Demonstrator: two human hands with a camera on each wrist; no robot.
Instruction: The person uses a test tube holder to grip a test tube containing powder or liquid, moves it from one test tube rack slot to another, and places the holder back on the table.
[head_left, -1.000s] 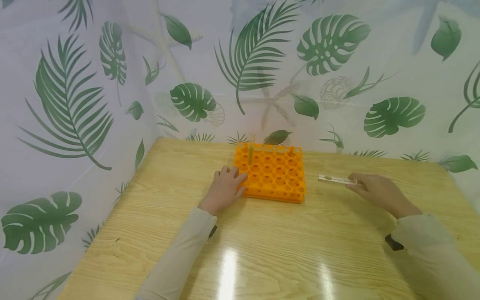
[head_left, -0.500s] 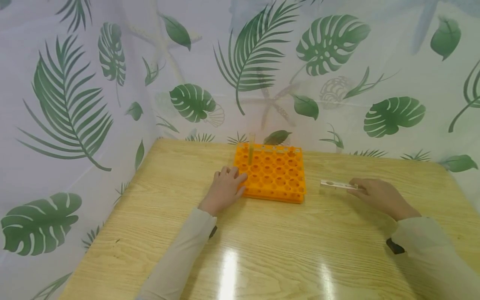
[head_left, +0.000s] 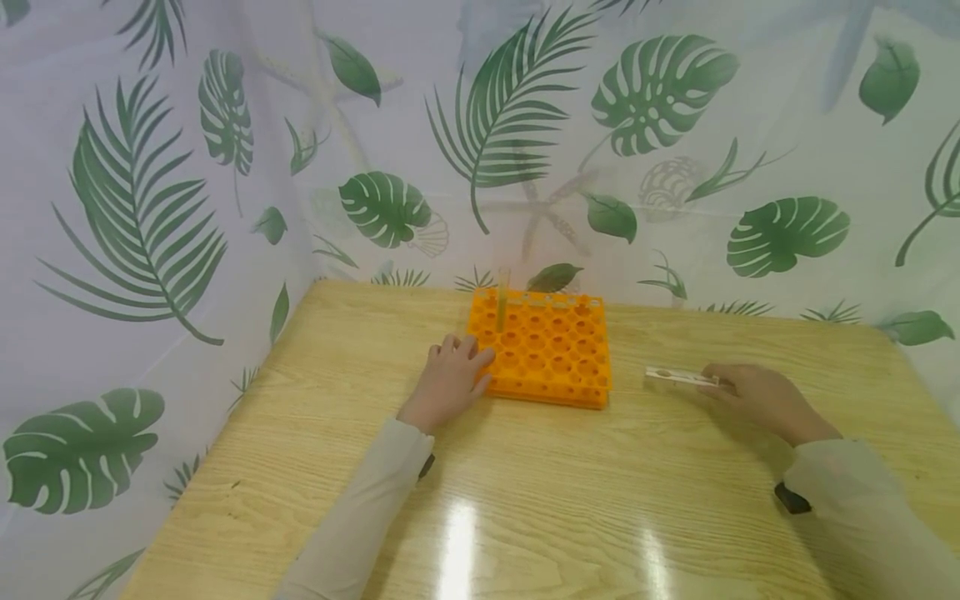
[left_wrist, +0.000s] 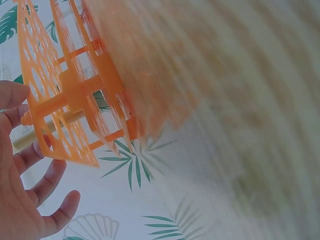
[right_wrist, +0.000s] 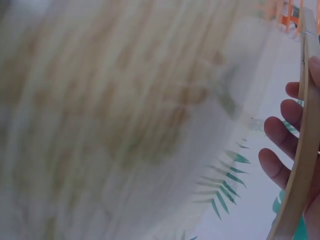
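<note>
An orange test tube rack (head_left: 547, 354) stands on the table, its top full of round holes. One test tube (head_left: 503, 304) with yellowish contents stands upright near its back left corner. My left hand (head_left: 447, 379) rests at the rack's left side; in the left wrist view its fingers are spread and slightly bent, some fingertips right at the orange frame. To the right of the rack, my right hand (head_left: 761, 400) grips a wooden test tube clamp (head_left: 675, 377) by one end, with the other end pointing left toward the rack. The right wrist view shows the clamp's wooden strip (right_wrist: 304, 135) along the fingers.
The light wood table (head_left: 555, 492) reaches to a white backdrop (head_left: 420, 92) printed with green leaves, behind and on the left. Table surface blurs much of both wrist views.
My right hand has shifted slightly right and toward me with the clamp, away from the rack. The left hand, rack and test tube look unmoved.
</note>
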